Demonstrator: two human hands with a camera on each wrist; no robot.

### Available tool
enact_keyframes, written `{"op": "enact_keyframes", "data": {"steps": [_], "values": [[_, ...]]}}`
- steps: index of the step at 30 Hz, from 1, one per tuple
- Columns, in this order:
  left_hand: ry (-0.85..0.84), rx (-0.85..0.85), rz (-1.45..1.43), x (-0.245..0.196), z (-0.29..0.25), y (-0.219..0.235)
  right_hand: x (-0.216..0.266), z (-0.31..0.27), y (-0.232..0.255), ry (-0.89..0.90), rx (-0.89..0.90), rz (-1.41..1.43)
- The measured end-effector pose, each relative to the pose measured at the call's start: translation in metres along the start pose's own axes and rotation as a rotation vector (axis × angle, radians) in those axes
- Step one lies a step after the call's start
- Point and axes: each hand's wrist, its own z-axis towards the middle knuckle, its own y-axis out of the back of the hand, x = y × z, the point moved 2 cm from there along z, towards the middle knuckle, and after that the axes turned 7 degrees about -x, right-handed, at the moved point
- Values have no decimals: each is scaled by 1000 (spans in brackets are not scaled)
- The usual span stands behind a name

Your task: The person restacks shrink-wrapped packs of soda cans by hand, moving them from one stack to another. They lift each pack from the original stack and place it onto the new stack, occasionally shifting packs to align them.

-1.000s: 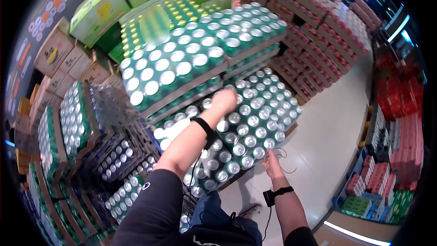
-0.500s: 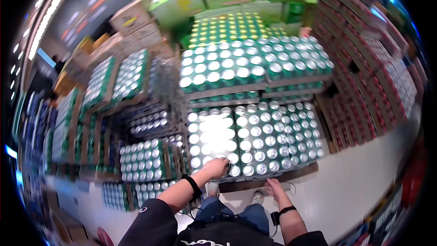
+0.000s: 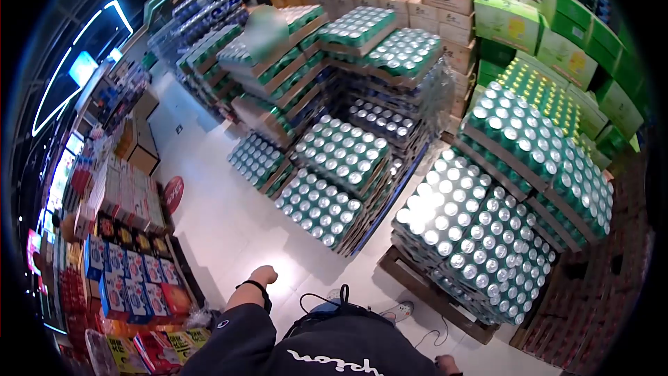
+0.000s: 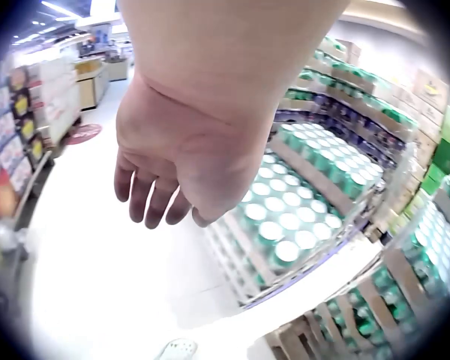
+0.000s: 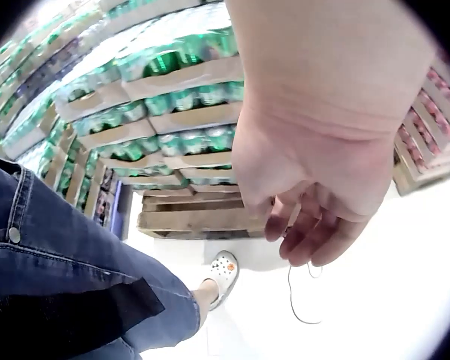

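My left hand [image 3: 264, 276] hangs over the pale floor at lower centre left of the head view. In the left wrist view its fingers [image 4: 159, 196] dangle loosely with nothing in them. Close to it stands a low stack of green can trays [image 3: 320, 207]. My right hand [image 5: 315, 176] hangs beside my leg, fingers loosely bent and holding nothing. Only a small part of it shows at the bottom edge of the head view. Near it, shrink-wrapped trays of green cans [image 3: 480, 230] sit on a wooden pallet [image 3: 435, 296].
Higher can trays [image 3: 511, 136] rise behind the nearer ones, with green cartons [image 3: 567, 56] beyond. Shelves with boxed goods [image 3: 136, 278] line the left side of an aisle floor [image 3: 202, 188]. A thin cable [image 5: 292, 300] trails near my right hand.
The head view has swung left toward the aisle. My left hand has come away from the cans and hangs over the floor. My right hand has dropped to my side.
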Motion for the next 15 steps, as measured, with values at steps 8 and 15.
{"op": "enact_keyframes", "data": {"steps": [8,15], "values": [[-211,213,-198,129,-15,-150,292,7,-75,736,-424,-260],[-378,205,-206,224,36,-166,414,-112,-254,751,-286,29]]}}
